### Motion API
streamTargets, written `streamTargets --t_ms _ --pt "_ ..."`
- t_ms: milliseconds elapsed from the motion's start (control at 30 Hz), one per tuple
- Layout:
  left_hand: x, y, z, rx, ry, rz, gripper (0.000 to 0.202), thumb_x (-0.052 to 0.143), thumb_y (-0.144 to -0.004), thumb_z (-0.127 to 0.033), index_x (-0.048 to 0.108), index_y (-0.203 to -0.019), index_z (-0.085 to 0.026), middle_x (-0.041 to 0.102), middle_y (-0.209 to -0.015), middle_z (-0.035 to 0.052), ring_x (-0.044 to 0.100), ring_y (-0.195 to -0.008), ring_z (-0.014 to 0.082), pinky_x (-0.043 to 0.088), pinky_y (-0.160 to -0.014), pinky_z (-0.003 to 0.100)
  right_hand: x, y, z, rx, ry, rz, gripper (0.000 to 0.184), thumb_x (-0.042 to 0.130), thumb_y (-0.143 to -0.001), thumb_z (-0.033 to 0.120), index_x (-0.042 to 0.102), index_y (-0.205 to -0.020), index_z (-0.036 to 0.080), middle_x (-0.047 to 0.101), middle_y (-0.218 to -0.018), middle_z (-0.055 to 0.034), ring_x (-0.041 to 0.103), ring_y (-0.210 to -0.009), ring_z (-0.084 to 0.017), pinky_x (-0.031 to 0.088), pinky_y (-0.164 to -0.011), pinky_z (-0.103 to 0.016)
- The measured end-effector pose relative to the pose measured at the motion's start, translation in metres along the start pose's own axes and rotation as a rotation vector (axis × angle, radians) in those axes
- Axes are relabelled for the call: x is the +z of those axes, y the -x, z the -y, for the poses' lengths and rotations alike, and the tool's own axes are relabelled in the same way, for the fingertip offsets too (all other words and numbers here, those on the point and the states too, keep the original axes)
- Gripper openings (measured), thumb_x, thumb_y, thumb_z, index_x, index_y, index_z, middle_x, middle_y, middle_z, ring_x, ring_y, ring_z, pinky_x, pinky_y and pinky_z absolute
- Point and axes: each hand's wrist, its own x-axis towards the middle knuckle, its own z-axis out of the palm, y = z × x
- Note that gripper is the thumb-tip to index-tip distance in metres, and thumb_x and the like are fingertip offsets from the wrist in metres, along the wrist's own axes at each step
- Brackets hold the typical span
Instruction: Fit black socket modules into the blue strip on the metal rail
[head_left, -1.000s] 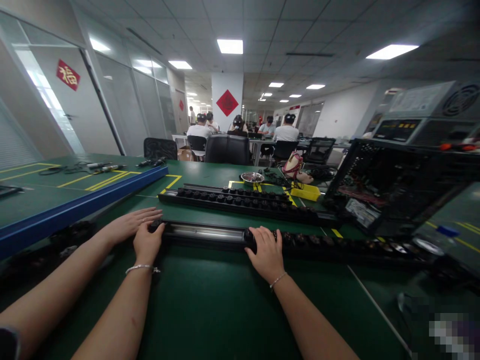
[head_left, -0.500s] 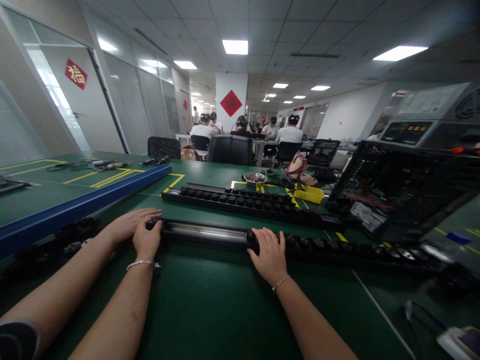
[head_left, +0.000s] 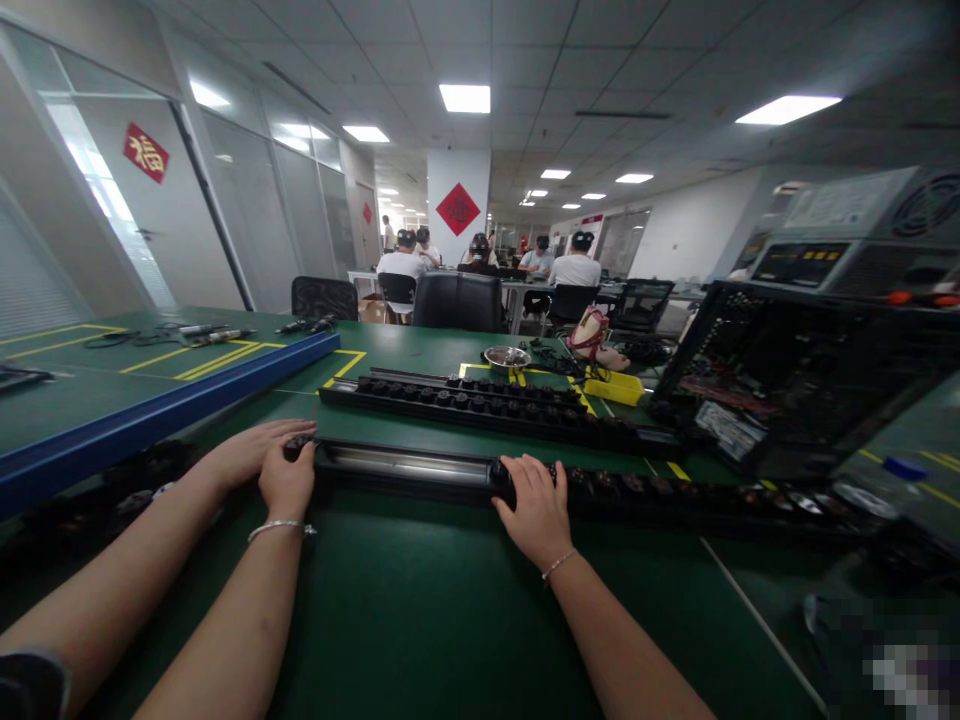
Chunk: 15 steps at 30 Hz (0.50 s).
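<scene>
A long black rail [head_left: 412, 467] with a bare silvery channel lies across the green table in front of me. Along its right part sits a row of round black modules [head_left: 634, 484] that look like sockets. My left hand [head_left: 289, 482] has thumb and fingers closed on a small black piece [head_left: 300, 444] at the rail's left end. Another person's hand [head_left: 251, 450], reaching in from the left, lies against the same end, its fingertips partly hidden. My right hand [head_left: 534, 500] curls over the black modules at the right end of the bare stretch, thumb on the near side.
Behind lie more filled black rails [head_left: 480, 402]. A blue beam [head_left: 172, 405] slants across the left. Farther back are a metal bowl [head_left: 508, 357] and a yellow tray [head_left: 615, 387]. An open computer case [head_left: 795, 385] stands right. People [head_left: 574, 262] sit beyond.
The view has shifted slightly. My left hand and the other person's hand appear a little farther left at the rail's end. My right hand keeps its place on the modules.
</scene>
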Motion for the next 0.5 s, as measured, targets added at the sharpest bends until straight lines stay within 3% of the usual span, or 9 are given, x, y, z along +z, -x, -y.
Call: streamTargets --t_ms 267,500 --pt "-0.0023 -0.0088 0.0071 0.045 0.040 0.005 0.041 0.056 -0.075 -0.038 0.057 -0.111 -0.019 0.061 -0.116 0.0100 0.056 -0.109 0.0280 0.041 -0.098 0.041 -0.0003 0.0000 0.0000 -0.005 0.007 -0.009 0.043 0.053 -0.081 0.030 0.049 -0.123 0.024 0.059 -0.121 -0.0069 0.045 -0.119 -0.024 0.012 -0.108 -0.052" --pt "-0.0072 -0.0043 0.0009 0.060 0.055 -0.066 0.040 0.052 -0.076 -0.035 0.055 -0.113 -0.020 0.060 -0.119 0.0090 0.054 -0.111 0.0266 0.040 -0.100 0.040 -0.0008 -0.0002 -0.0002 -0.010 0.029 -0.010 0.043 0.053 -0.080 0.030 0.049 -0.123 0.025 0.059 -0.120 -0.0063 0.045 -0.119 -0.024 0.012 -0.109 -0.051"
